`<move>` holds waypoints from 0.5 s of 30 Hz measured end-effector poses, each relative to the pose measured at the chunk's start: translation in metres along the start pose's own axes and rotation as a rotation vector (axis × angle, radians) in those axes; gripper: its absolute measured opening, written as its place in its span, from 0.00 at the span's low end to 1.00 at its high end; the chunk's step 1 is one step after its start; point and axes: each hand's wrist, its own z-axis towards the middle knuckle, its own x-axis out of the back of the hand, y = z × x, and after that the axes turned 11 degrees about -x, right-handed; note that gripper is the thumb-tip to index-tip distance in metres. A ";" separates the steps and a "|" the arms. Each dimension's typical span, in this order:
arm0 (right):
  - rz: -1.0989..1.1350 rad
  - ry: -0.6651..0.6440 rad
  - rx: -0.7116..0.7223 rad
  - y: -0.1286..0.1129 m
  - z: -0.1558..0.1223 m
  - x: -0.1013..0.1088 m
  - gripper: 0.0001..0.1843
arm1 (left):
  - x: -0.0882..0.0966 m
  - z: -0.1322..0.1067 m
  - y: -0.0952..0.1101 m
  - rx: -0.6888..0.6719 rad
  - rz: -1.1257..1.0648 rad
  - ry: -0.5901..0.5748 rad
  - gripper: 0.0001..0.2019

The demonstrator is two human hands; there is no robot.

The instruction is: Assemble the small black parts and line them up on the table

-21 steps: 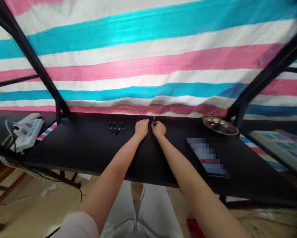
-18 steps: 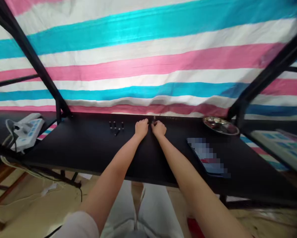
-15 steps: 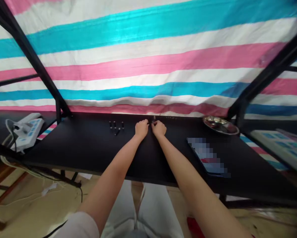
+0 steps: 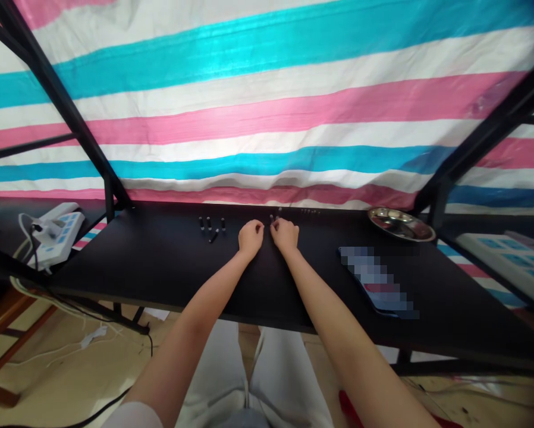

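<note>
My left hand is just above the black tabletop, fingers curled and pinched together; what is between them, if anything, is too small to make out. Close to its right, my right hand has thumb and forefinger pinched at a small black cylinder with a pale tip. Another small pale-tipped piece shows just behind the right knuckles. To the left of my hands, several small black cylinders with silvery ends stand or lie on the table, among them an upright one and a tilted one.
A row of tiny pieces lies near the back edge. At the right are a round metal dish and a blurred-out phone-like slab. Power strips sit beyond the left frame bar. A striped sheet hangs behind the table.
My left hand has drawn slightly back and left, widening the gap between the hands. A small cylinder now shows at the right fingertips. The view has shifted a little.
</note>
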 end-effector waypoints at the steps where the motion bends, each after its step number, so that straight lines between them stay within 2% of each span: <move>1: 0.001 0.003 0.040 -0.001 -0.003 0.001 0.09 | 0.003 -0.004 0.000 0.008 -0.034 0.038 0.05; 7: -0.027 0.004 0.175 -0.005 -0.015 0.002 0.10 | 0.016 -0.021 -0.001 0.119 -0.143 0.245 0.04; 12: -0.078 0.040 0.289 -0.007 -0.019 0.003 0.11 | 0.023 -0.030 0.004 0.126 -0.179 0.254 0.03; 15: -0.090 0.053 0.299 -0.007 -0.023 0.004 0.10 | 0.025 -0.033 0.005 0.113 -0.174 0.251 0.03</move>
